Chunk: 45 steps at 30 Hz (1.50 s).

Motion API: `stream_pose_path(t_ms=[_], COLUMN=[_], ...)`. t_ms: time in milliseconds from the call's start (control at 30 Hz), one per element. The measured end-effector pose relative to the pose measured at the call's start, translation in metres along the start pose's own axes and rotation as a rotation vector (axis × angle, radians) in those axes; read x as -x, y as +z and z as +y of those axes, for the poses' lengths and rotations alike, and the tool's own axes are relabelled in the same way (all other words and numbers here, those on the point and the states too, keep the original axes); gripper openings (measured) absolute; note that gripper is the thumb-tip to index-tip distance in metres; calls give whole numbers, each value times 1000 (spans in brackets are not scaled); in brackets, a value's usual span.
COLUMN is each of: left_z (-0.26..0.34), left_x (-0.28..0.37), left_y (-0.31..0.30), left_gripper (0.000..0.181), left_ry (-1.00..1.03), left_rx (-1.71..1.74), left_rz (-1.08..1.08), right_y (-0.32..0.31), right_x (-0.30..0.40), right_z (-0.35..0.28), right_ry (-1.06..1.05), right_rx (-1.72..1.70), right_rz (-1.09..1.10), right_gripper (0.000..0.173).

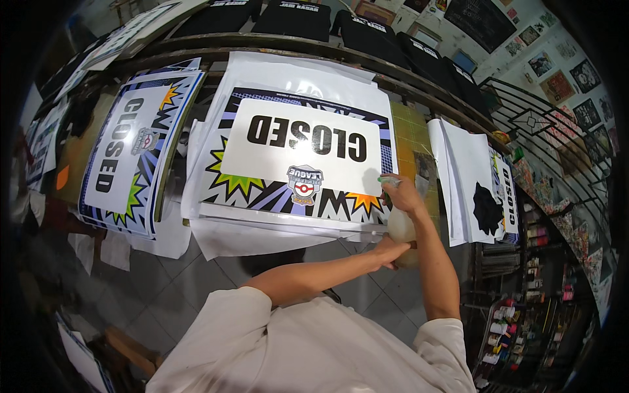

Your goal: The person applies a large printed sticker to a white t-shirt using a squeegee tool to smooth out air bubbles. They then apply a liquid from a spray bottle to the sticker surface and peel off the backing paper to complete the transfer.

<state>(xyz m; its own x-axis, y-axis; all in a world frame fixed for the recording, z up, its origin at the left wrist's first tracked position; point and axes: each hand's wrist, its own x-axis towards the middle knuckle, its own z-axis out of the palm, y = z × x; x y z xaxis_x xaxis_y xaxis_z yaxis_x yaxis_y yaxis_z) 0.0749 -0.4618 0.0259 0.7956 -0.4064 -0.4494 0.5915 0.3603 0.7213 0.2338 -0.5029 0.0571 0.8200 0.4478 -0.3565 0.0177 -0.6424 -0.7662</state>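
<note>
My right hand (pixel 400 194) is wrapped around the neck of a translucent spray bottle (pixel 400 227) with a green nozzle (pixel 382 180). It is over the near right corner of a glossy printed sign (pixel 300 184). The sign has a white panel with large black letters, upside down from here, and green and orange starbursts. Just below the bottle's lower end is my left hand (pixel 390 251), fingers curled. The bottle and right forearm partly hide what it touches. White sheets (pixel 275 69) lie beneath the sign.
To the left, similar signs (pixel 132 147) are stacked on a board. At right lie white sheets (pixel 459 182) with a crumpled black cloth (pixel 486 209). Black printed shirts (pixel 292 22) line the rack behind. Shelves of containers (pixel 501 314) stand at lower right, near a metal railing (pixel 540 123).
</note>
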Motion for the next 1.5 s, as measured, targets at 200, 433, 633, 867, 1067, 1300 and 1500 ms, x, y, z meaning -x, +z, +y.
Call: stream_pose_path(t_ms=[200, 433, 633, 867, 1067, 1300, 1500], left_z=[7, 55, 96, 122, 130, 105, 78], left_x=[9, -29, -84, -131, -113, -73, -15], left_y=[-39, -76, -81, -94, -84, -81, -89], left_gripper=[85, 88, 82, 79, 86, 93, 95], left_ry=[8, 39, 63, 117, 86, 168, 120], left_rx=[-73, -129, -99, -32, 10, 94, 93], left_rz=[70, 72, 140, 215, 423, 431, 428], right_y=[24, 0, -39, -50, -13, 28, 79], right_x=[-29, -101, -175, -219, -220, -164, -107], right_z=[-18, -30, -25, -42, -68, -105, -125], right_ry=[-87, -39, -9, -74, -276, -239, -218], right_rx=[-55, -89, 120, 65, 121, 266, 287], right_rz=[74, 168, 166, 30, -184, -343, -334], right_gripper=[34, 34, 32, 31, 34, 35, 35])
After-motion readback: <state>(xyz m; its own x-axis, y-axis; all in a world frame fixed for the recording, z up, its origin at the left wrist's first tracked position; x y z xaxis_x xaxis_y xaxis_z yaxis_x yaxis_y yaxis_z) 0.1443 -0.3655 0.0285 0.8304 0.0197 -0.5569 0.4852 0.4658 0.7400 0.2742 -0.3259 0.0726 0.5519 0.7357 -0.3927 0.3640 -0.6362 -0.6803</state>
